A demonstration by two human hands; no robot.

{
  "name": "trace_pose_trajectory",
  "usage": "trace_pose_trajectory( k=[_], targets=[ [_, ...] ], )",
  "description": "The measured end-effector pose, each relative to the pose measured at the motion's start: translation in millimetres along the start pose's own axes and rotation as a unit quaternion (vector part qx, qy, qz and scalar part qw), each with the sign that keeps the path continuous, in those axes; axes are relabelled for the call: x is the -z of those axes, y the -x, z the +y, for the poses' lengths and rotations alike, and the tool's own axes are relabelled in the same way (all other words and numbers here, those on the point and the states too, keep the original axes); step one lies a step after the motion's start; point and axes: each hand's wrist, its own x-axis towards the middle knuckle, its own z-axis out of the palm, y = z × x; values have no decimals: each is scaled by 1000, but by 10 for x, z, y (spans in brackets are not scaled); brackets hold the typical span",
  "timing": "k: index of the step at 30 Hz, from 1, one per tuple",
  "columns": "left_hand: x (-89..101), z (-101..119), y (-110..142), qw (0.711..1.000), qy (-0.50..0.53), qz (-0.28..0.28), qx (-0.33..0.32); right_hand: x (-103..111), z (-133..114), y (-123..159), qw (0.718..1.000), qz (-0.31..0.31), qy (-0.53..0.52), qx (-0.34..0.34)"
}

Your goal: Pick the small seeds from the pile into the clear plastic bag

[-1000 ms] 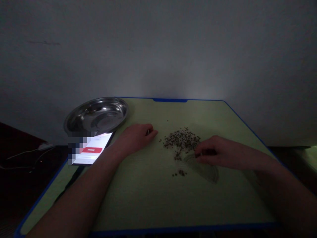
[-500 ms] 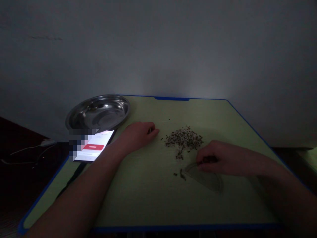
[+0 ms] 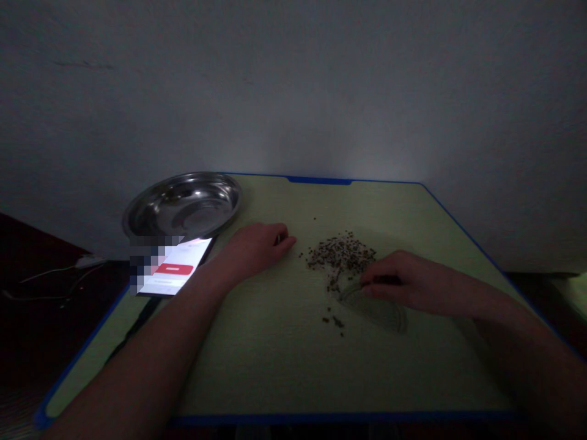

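- The right hand (image 3: pixel 403 282) pinches a transparent, half-round plastic piece (image 3: pixel 378 313) between thumb and fingers, at the near right edge of the mound of small dark and pale grains (image 3: pixel 342 253).
- The left hand (image 3: pixel 257 249) rests with curled fingers just left of the mound; whether it holds anything, I cannot tell.
- A few dark grains (image 3: pixel 338 321) lie nearer the person than the mound.
- Well left of the mound: a lit, rectangular phone (image 3: pixel 186 258) and, beyond it, a round, shiny metal bowl (image 3: pixel 202 214).
- Beneath the mound: a pale-green, blue-edged tabletop (image 3: pixel 275 366).

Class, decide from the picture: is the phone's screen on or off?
On: the phone's screen glows bright white, with a red bar showing on it.
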Motion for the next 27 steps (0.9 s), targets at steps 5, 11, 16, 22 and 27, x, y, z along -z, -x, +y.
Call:
trace_pose_trajectory(
  k=[5,11,16,22,27],
  targets=[
    [-14,-12,-3,1000,-1,2,3,-53,-50,-4,1000,-13,-13,10],
    [-9,-6,-3,1000,-1,0,10,-126,-92,-74,1000,26,10,13],
    [-15,-6,-2,1000,-3,7,5,-70,-64,-58,998,54,13,10],
    [-9,-9,0,1000,5,5,5,-126,-127,-53,998,41,16,49],
    [11,13,5,1000,2,-1,8,-160,-159,-90,998,40,19,55]
  ],
)
